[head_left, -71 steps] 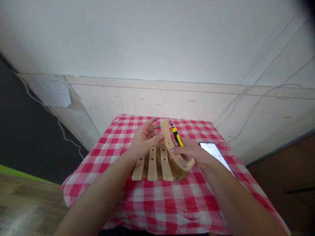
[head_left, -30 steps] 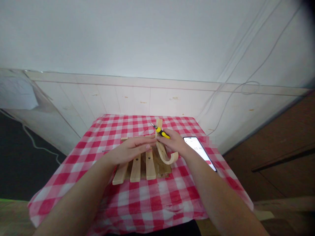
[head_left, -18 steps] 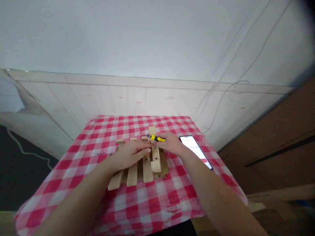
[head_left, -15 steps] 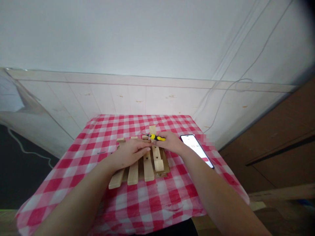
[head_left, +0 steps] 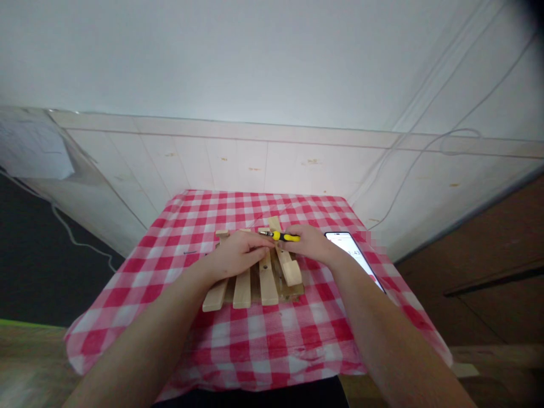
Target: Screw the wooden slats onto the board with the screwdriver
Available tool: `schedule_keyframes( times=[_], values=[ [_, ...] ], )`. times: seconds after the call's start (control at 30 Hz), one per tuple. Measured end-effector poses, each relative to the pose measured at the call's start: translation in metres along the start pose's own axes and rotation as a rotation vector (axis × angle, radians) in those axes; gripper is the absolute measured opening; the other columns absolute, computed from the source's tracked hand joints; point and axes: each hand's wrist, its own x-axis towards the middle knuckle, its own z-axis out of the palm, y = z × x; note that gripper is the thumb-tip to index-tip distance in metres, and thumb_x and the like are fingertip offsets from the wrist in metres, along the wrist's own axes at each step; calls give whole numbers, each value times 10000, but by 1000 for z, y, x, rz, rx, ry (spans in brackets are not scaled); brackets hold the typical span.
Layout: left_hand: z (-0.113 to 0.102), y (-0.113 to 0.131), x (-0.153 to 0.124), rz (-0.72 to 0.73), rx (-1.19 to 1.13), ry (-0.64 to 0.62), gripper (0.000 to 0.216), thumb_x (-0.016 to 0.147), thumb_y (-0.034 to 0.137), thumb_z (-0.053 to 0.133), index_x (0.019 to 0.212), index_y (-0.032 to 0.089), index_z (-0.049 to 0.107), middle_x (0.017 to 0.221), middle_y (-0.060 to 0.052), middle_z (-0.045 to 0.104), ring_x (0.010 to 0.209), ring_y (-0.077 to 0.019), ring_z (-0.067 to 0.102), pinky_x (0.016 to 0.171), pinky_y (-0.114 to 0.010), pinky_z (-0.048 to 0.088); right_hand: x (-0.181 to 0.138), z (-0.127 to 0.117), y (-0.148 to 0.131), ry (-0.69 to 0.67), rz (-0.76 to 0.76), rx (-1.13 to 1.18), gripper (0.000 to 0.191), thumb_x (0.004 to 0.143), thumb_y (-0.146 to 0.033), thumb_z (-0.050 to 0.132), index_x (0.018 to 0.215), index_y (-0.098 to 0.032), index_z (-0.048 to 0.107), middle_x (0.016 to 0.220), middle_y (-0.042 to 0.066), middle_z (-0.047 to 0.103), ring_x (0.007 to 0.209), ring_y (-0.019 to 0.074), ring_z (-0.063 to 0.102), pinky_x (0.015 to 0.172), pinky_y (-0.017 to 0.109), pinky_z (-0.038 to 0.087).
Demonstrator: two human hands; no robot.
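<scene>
Several pale wooden slats lie side by side over a brown base (head_left: 296,292), the left ones roughly parallel. My left hand (head_left: 237,255) lies flat across the left slats, fingers stretched toward the right. One slat (head_left: 268,283) with a dark screw hole shows just right of that hand. The rightmost slat (head_left: 283,259) lies slanted and carries a small block (head_left: 292,273) at its near end. My right hand (head_left: 308,243) is closed around a yellow and black screwdriver (head_left: 284,236), whose metal tip points left above the slats. The fingers of my right hand also touch the slanted slat.
A red and white checked cloth (head_left: 255,351) covers the table. A phone (head_left: 352,255) with a lit screen lies right of my right hand. A thin dark metal piece (head_left: 190,252) lies left of the slats. The wall (head_left: 238,161) rises behind the table.
The view has shifted, so everything sits further right. The rightmost slat has turned, its near end swinging right. My right hand still holds the screwdriver; my left hand stays on the slats.
</scene>
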Motion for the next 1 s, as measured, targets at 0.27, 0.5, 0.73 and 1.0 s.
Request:
schedule_keyframes(
  times=[0.27, 0.5, 0.73, 1.0],
  values=[
    [-1, 1, 0, -42, 49, -34, 406, 839, 105, 484, 1135, 252, 720, 1184, -34, 713, 1097, -209, 648, 1022, -379, 473, 0, -6, 0, -90, 43, -11, 307, 743, -489, 670, 820, -198, 728, 681, 2, 626, 612, 143, 505, 551, 273, 318],
    [1, -4, 1, -66, 12, -50, 405, 877, 125, 460, 1161, 275, 708, 1224, -36, 693, 1099, -207, 650, 995, -368, 486, -1, -8, -2, -110, 23, -51, 284, 754, -476, 664, 792, -198, 705, 664, 0, 613, 612, 152, 513, 545, 282, 310],
    [1, -1, 1, -116, -28, -25, 426, 860, 110, 436, 1152, 242, 716, 1115, -40, 734, 993, -196, 677, 906, -349, 532, -2, -9, -2, -81, 47, -27, 291, 735, -486, 675, 771, -199, 652, 691, 5, 613, 637, 162, 533, 556, 283, 327],
    [-3, 0, -2, -140, -263, -13, 287, 809, 105, 487, 889, 172, 754, 1044, -63, 752, 945, -182, 700, 838, -295, 571, -5, -21, -6, 53, 127, 65, 326, 771, -512, 631, 789, -187, 637, 738, 15, 610, 679, 162, 537, 561, 279, 336]
  ],
)
